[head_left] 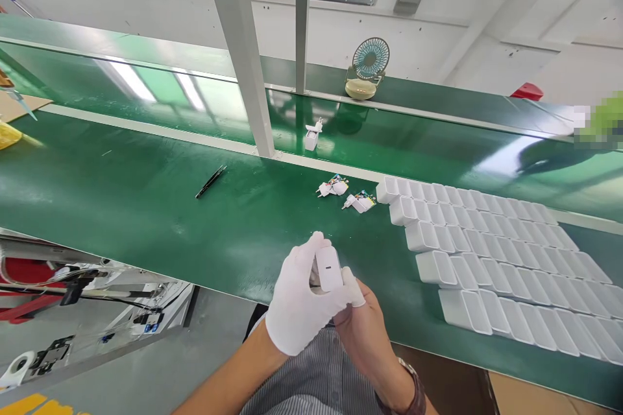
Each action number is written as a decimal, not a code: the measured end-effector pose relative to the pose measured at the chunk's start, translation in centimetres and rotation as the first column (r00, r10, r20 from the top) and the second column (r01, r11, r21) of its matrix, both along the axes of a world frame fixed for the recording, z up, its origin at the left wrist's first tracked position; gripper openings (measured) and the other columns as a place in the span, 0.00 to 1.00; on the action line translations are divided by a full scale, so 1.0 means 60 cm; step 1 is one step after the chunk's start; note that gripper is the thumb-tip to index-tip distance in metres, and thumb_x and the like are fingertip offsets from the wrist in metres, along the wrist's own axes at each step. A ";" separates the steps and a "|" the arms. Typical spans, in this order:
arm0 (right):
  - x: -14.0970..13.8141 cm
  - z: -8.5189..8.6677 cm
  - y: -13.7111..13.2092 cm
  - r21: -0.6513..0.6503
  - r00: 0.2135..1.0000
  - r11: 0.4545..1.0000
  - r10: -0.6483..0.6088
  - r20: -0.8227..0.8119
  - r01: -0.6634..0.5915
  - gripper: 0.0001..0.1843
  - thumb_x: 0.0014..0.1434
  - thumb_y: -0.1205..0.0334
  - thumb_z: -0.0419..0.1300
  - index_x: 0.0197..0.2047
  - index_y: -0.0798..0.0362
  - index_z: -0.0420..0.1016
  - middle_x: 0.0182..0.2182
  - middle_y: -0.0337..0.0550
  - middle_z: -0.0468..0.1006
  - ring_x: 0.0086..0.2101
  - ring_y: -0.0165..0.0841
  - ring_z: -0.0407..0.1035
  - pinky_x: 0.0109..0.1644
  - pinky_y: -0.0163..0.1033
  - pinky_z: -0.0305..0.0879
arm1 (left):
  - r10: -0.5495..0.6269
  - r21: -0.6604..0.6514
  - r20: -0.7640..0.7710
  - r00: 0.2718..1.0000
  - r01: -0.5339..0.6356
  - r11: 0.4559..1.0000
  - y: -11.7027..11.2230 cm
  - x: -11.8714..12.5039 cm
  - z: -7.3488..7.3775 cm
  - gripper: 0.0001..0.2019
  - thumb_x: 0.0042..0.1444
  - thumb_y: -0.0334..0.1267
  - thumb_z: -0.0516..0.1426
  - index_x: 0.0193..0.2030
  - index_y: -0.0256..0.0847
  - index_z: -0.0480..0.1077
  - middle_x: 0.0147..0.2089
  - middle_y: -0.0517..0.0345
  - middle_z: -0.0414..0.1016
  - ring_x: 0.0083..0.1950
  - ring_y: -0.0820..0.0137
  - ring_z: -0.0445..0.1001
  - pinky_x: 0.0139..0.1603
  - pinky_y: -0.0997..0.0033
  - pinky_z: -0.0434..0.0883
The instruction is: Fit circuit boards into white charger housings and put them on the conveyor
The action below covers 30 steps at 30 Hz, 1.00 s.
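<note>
A white charger (329, 269) with a small dark slot in its face is held up in front of my body. My left hand (298, 301), in a white glove, wraps around its left side and underside. My right hand (359, 314) closes on the lower right edge, its thumb covered in white and the rest bare; its other fingers are partly hidden. Just beyond my hands, two opened charger pieces with pins and circuit parts (333, 186) (360, 201) lie on the green bench (243, 233). Black tweezers (211, 181) rest farther left.
Several rows of white charger housings (506, 259) cover the right of the bench. A white charger piece (312, 135) stands behind the grey post (241, 52). A small fan (370, 68) sits on the far ledge. Machinery (121, 311) is at lower left.
</note>
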State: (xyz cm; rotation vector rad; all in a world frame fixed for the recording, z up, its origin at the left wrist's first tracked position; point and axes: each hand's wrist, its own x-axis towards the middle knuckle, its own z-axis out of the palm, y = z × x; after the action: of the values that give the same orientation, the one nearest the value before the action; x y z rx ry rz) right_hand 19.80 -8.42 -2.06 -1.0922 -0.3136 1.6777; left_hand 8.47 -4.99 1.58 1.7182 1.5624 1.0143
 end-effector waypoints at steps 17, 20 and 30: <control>0.055 -0.045 0.041 0.397 0.068 0.770 -0.422 0.904 -0.500 0.22 0.68 0.58 0.59 0.64 0.51 0.69 0.49 0.52 0.78 0.49 0.43 0.74 0.52 0.48 0.75 | -0.127 -0.159 -0.144 0.981 0.104 0.982 0.023 -0.056 -0.093 0.35 0.55 0.37 0.63 0.70 0.49 0.58 0.57 0.53 0.73 0.55 0.61 0.73 0.55 0.57 0.74; 0.051 -0.060 0.041 0.361 -0.078 0.735 -0.488 0.870 -0.574 0.18 0.69 0.61 0.57 0.60 0.53 0.73 0.48 0.54 0.78 0.46 0.45 0.75 0.45 0.48 0.78 | -0.154 -0.197 -0.153 0.976 0.122 0.973 0.027 -0.053 -0.091 0.35 0.55 0.36 0.62 0.70 0.48 0.58 0.54 0.52 0.74 0.50 0.62 0.73 0.52 0.57 0.74; 0.090 -0.061 0.025 0.394 -0.053 0.639 -0.563 0.825 -0.660 0.24 0.70 0.60 0.53 0.65 0.59 0.65 0.52 0.59 0.77 0.48 0.45 0.76 0.47 0.48 0.80 | -0.079 -0.202 -0.194 0.978 0.039 0.979 0.040 -0.010 -0.096 0.47 0.42 0.40 0.67 0.71 0.42 0.57 0.60 0.43 0.71 0.61 0.50 0.71 0.62 0.51 0.69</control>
State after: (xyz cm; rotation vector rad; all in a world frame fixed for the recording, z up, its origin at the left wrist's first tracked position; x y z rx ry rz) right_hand 25.21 -6.94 -5.71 -1.3646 -1.9950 0.0485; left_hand 7.87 -2.57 -4.20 1.7593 1.6641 0.6475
